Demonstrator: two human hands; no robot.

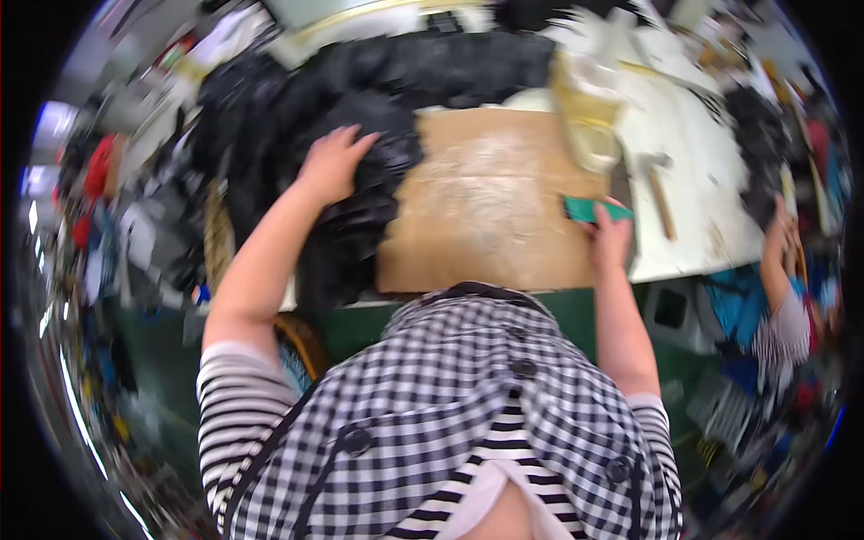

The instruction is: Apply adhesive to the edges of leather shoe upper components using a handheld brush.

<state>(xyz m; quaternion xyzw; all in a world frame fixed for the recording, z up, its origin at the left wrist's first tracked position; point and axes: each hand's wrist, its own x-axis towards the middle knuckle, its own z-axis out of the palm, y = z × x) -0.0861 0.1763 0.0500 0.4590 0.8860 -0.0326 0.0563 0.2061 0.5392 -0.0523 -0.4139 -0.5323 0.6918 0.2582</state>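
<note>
On brown board (490, 202), crumpled black fabric (360, 193), matte

Left hand (333, 165) splayed, right hand (610, 236) pinching.

A hammer (660, 189) with a wooden handle lies on the white bench (702, 171) at right of centre. A yellowish plastic container (589, 117) stands above it. At far right, another person's striped sleeve (785, 328) shows.

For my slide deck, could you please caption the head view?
Left hand on black material pile, right hand holding a green tool beside a brown board.
</note>
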